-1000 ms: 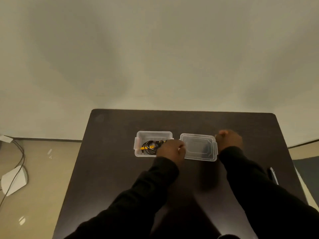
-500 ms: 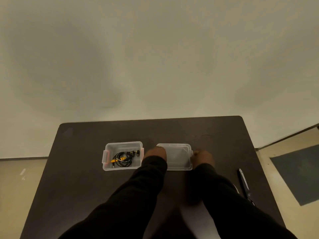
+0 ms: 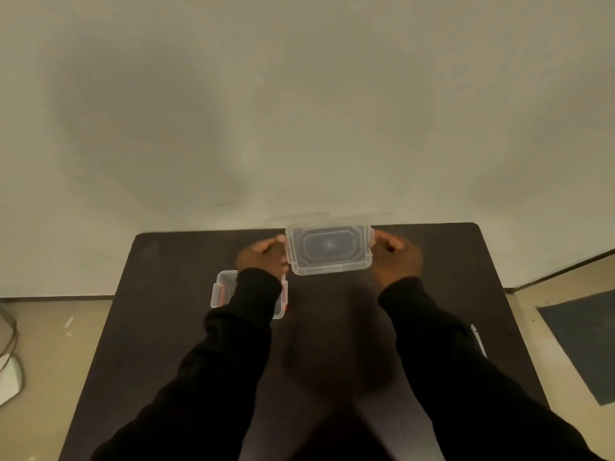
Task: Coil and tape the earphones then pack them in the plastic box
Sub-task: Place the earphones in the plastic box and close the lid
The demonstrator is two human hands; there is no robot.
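Note:
A clear plastic lid [image 3: 328, 249] is raised above the dark table [image 3: 159, 327], held between both hands. My left hand [image 3: 263, 257] grips its left end and my right hand [image 3: 396, 259] grips its right end. The clear plastic box [image 3: 219, 291] with red-orange clips stands on the table lower left of the lid. My left sleeve covers most of the box, so the earphones inside are hidden.
A pen-like object [image 3: 478, 341] lies near the table's right edge, beside my right sleeve. The wall rises just behind the table. On the floor at left are a cable [image 3: 10, 327] and a white object [image 3: 8, 377]; a dark mat [image 3: 585, 344] lies at right.
Both hands took hold of the lid's ends and lifted it off the table. My left forearm now covers the box, which showed the coiled earphones with yellow tape before.

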